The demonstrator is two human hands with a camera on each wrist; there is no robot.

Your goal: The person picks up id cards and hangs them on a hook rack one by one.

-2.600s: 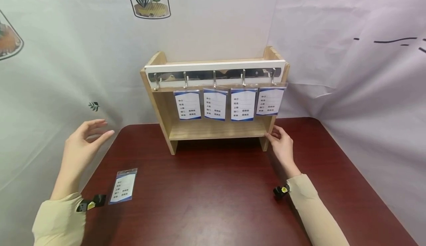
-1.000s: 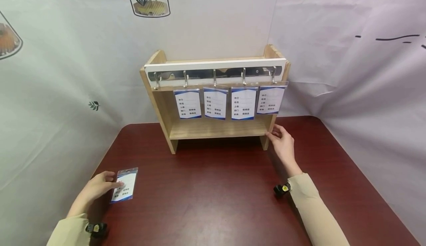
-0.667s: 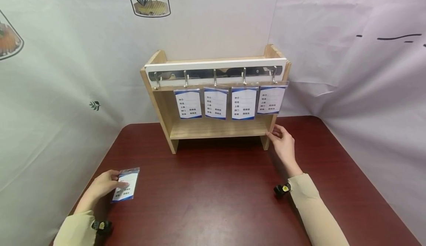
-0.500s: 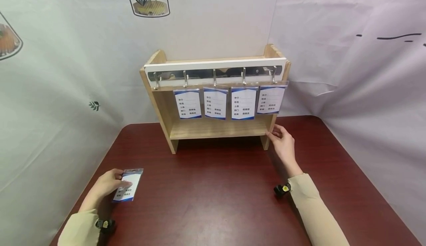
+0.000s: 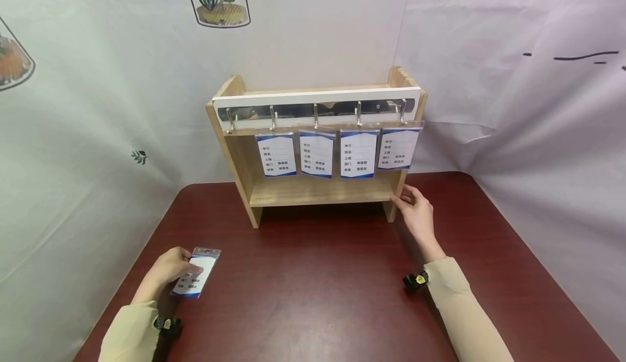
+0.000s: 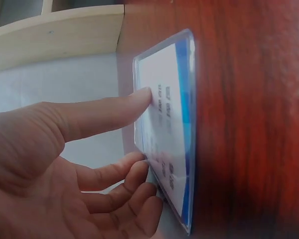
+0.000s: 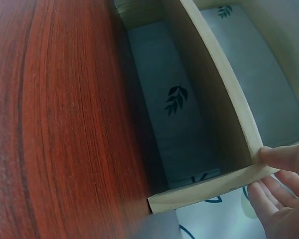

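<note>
At the left of the head view, my left hand (image 5: 171, 266) pinches a clear-sleeved name badge (image 5: 207, 268) with a blue-edged white card. The left wrist view shows the thumb flat on the card's face and curled fingers behind the badge's near edge; its far side is close over the table. My right hand (image 5: 417, 215) grips the right side panel of a small wooden shelf (image 5: 318, 193). In the right wrist view, its thumb presses the panel's front edge where the middle board meets it, and the other fingers lie along the outer face.
A white rail with several metal hooks (image 5: 315, 113) runs across the shelf's top front. Several matching badges (image 5: 359, 153) hang below it in a row; the leftmost hook bears none. The shelf stands at the back of a dark red table (image 5: 313, 286), before white printed cloth (image 5: 323, 36).
My left hand came down onto the badge, took hold of it and drew it a little to the right, tilting it. The right hand stays on the shelf.
</note>
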